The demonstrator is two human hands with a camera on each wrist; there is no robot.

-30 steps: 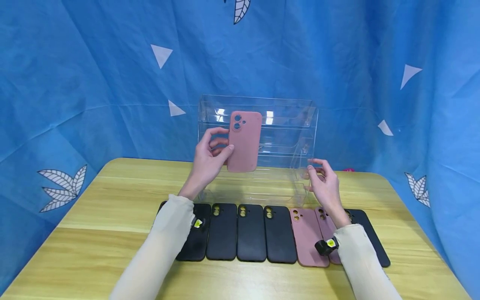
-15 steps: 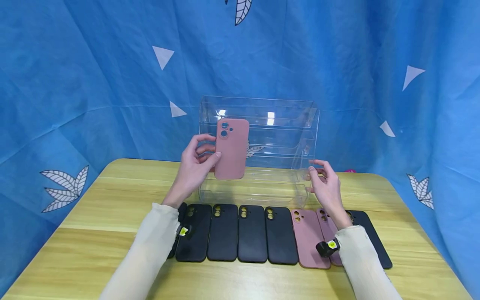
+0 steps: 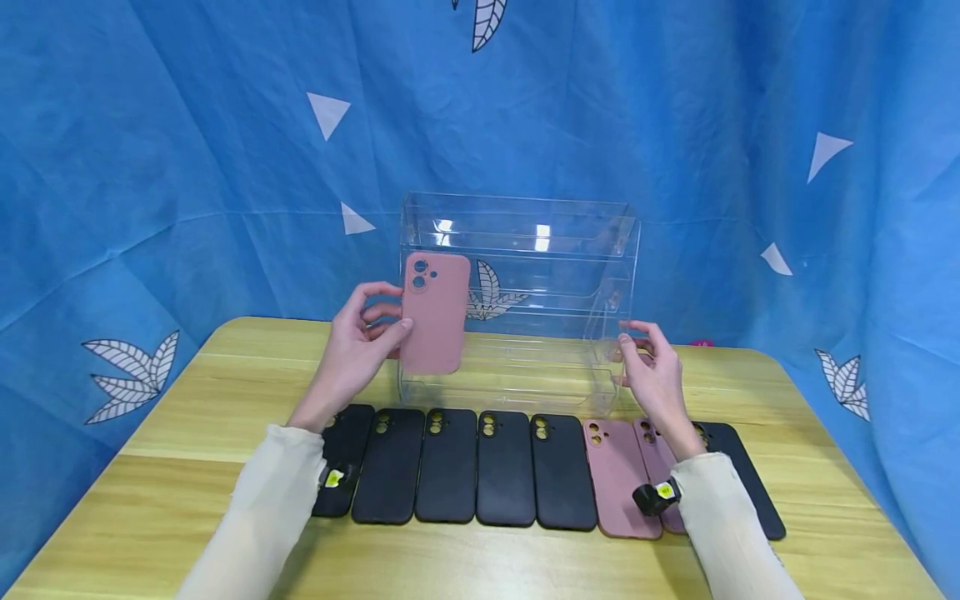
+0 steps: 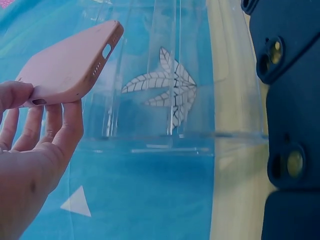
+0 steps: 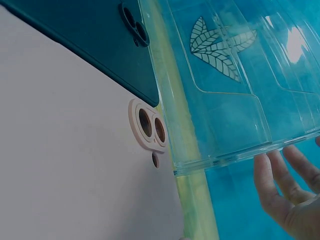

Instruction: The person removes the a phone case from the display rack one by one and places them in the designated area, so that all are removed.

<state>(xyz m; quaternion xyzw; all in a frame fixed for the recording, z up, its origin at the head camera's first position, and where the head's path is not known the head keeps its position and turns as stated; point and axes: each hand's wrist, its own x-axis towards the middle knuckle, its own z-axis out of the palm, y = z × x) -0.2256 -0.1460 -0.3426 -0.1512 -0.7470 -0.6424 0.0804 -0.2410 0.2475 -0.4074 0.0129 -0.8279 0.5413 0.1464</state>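
My left hand [image 3: 360, 337] holds a pink phone case [image 3: 435, 312] upright by its left edge, thumb on the back and fingers behind. It hangs in front of the left part of a clear acrylic display rack [image 3: 540, 212]. In the left wrist view the pink case [image 4: 70, 65] is tilted, its bottom edge between thumb and fingers. My right hand [image 3: 654, 371] is at the rack's right side; in the right wrist view its fingertips [image 5: 262, 162] touch the side panel from outside, fingers loosely bent.
Several black phone cases [image 3: 506, 471] lie in a row before the rack, with pink cases [image 3: 622, 479] and another black case [image 3: 742, 475] at the right, partly under the right wrist. The wooden table [image 3: 187, 442] backs onto a blue curtain [image 3: 225, 150].
My left hand has moved left and down with the pink phone case, from before the rack's middle to its left side. The leftmost black case shows more. The right hand stays put.
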